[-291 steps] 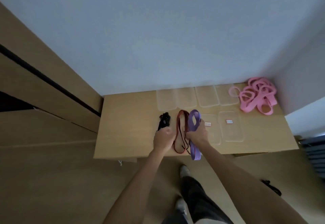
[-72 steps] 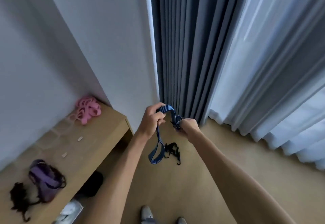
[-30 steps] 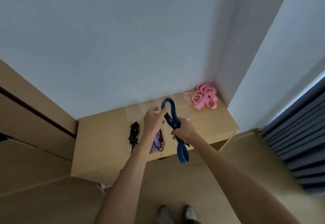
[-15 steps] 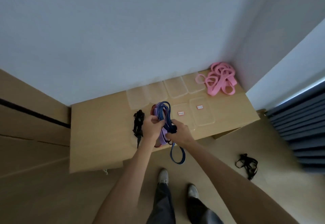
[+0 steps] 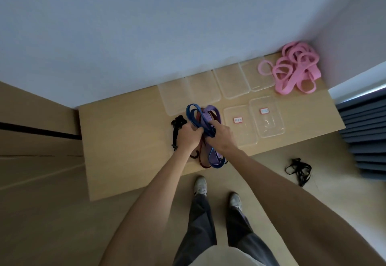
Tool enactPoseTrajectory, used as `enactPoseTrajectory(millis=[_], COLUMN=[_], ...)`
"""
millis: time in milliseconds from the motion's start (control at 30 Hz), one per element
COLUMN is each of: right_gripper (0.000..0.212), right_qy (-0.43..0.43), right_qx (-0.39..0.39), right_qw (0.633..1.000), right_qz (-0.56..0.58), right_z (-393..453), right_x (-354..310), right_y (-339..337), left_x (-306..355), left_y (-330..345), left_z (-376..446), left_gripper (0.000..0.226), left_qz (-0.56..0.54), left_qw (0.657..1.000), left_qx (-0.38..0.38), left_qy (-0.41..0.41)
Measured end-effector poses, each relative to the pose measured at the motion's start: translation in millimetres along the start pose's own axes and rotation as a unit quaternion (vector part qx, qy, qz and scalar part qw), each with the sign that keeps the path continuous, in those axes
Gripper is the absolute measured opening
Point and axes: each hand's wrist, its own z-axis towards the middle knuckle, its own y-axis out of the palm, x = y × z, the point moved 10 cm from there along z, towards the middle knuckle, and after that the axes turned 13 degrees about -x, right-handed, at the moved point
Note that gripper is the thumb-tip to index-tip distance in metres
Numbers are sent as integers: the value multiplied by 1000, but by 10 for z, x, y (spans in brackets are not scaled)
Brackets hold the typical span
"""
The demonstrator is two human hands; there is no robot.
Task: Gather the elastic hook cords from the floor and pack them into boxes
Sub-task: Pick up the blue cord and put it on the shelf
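Note:
Both hands meet over the low wooden table (image 5: 125, 140). My left hand (image 5: 188, 136) and my right hand (image 5: 222, 135) grip a folded blue elastic cord (image 5: 193, 112), which loops up beyond my fingers. Under it lie a purple cord (image 5: 213, 111) and a red cord (image 5: 201, 157), their ends hanging past the table's front edge. A black cord (image 5: 177, 126) lies just left of my left hand. Another black cord (image 5: 298, 170) lies on the floor to the right. Several clear plastic boxes (image 5: 267, 117) and lids (image 5: 231, 82) sit on the table's far half.
A heap of pink cords (image 5: 296, 67) fills the table's back right corner by the wall. Dark curtain folds (image 5: 367, 132) hang at the right. My two feet (image 5: 217, 192) stand on the wooden floor just before the table.
I have turned from the curtain back to the table with the blue cord. It has come down from mid-air onto the purple and red cords, and the table now fills more of the view.

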Motion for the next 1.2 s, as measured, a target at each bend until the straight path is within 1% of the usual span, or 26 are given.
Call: enactPoseTrajectory(millis=[67,167,233,367,467,567,700,767,867,933,1033,1133,1200], right_gripper=[56,41,37,43,41,56,65,66,62,58,54,55,52], right_qy=[14,17,17,15,25,43,45,49,55,59,63,46,23], right_qx=[21,47,52,54,49,40,44,56,61,59,72,116,156], right_qw=[1000,999,998,998,998,998,998,997,996,995,993,986,981], right_qz=[-7,-5,-7,8,-3,-12,16,29,41,48,68,109,113], right_z=[-2,5,32,109,154,159,127,99,56,12,-110,-362,-597], right_x=[52,86,92,109,160,243,299,321,350,361,387,403,414], right_y=[-27,-48,-47,-59,-39,-2,24,9,-23,-53,-150,-354,-551], left_x=[64,126,143,129,109,45,0,-7,23,102,278,477,672], left_y=[26,92,139,180,133,73,79,62,44,39,64,128,197], left_z=[45,68,85,151,139,87,15,-32,-129,-223,-365,-500,-604], left_gripper=[16,18,15,18,17,15,10,10,19,23,23,22,25], left_qz=[20,29,37,48,70,74,63,56,46,46,44,55,86], left_qw=[1000,999,998,998,997,995,996,995,994,991,985,977,966], left_qx=[-8,-2,-2,-7,24,62,62,73,94,113,125,113,114], left_qy=[17,39,48,44,35,17,24,31,41,61,109,170,215])
